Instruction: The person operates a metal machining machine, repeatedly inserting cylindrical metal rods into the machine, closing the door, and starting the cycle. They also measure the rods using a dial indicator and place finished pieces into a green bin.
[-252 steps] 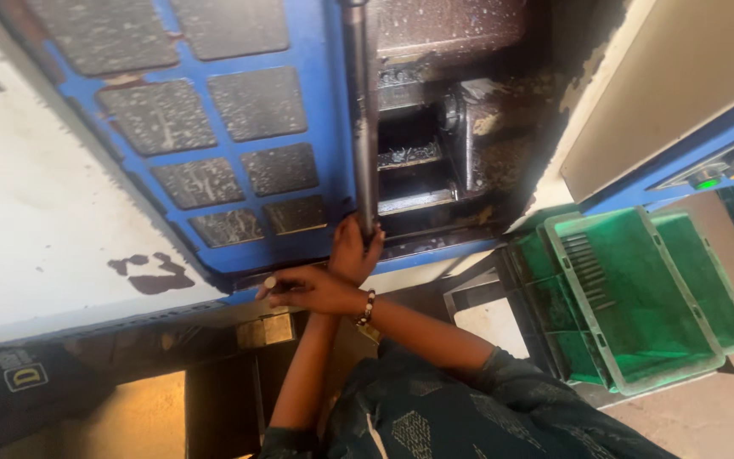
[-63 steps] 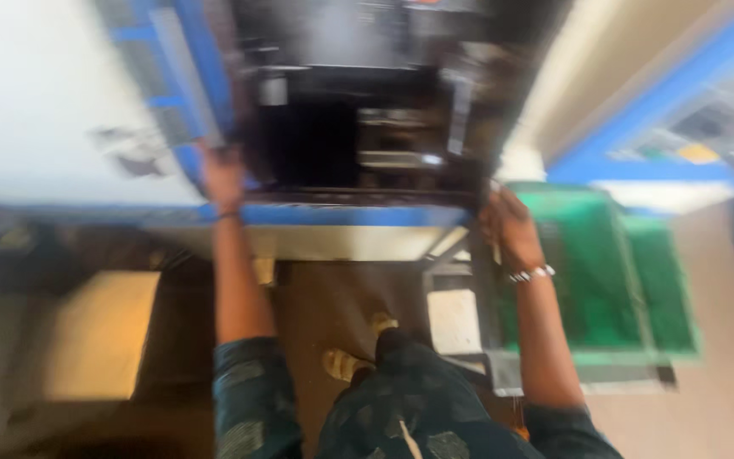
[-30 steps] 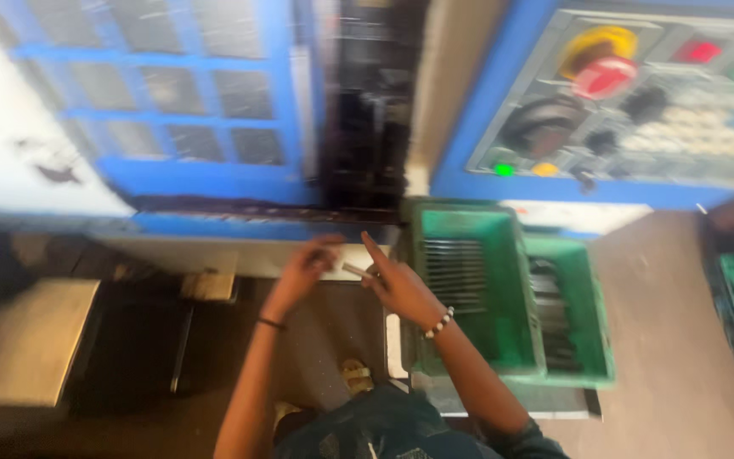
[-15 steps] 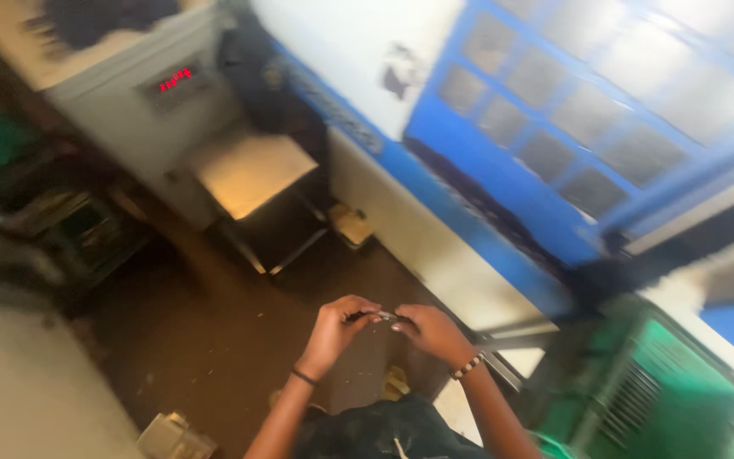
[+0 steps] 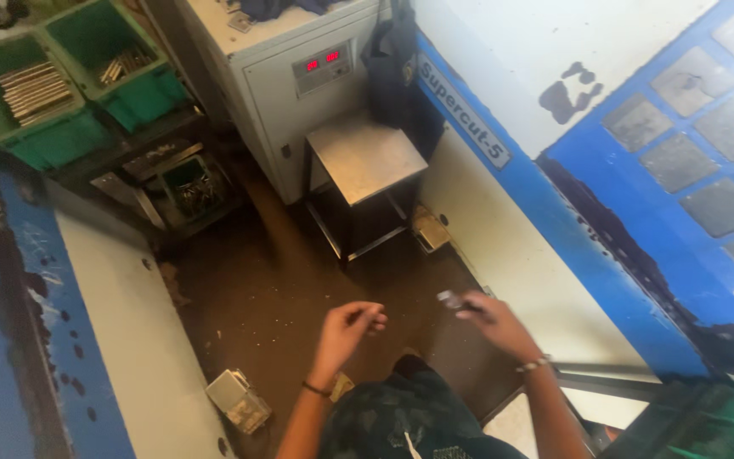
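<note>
1. Now the right hand point(image 5: 496, 323) pinches a small dark metal piece point(image 5: 450, 299) at its fingertips; the grip is narrow and closed on it, held in the air above the brown floor point(image 5: 256, 289).
2. Half a second ago both hands met on that piece; they have since parted, so it rests with the right hand alone.
3. Just beside it, the left hand point(image 5: 346, 327) is loosely curled and holds nothing that can be seen.
4. Ahead stands a small steel stool point(image 5: 365, 157) against a grey cabinet point(image 5: 286, 76) with a red display.
5. Farther left, green bins point(image 5: 61, 127) hold metal rods.
6. A blue and white machine wall point(image 5: 554, 195) runs along the right.
</note>
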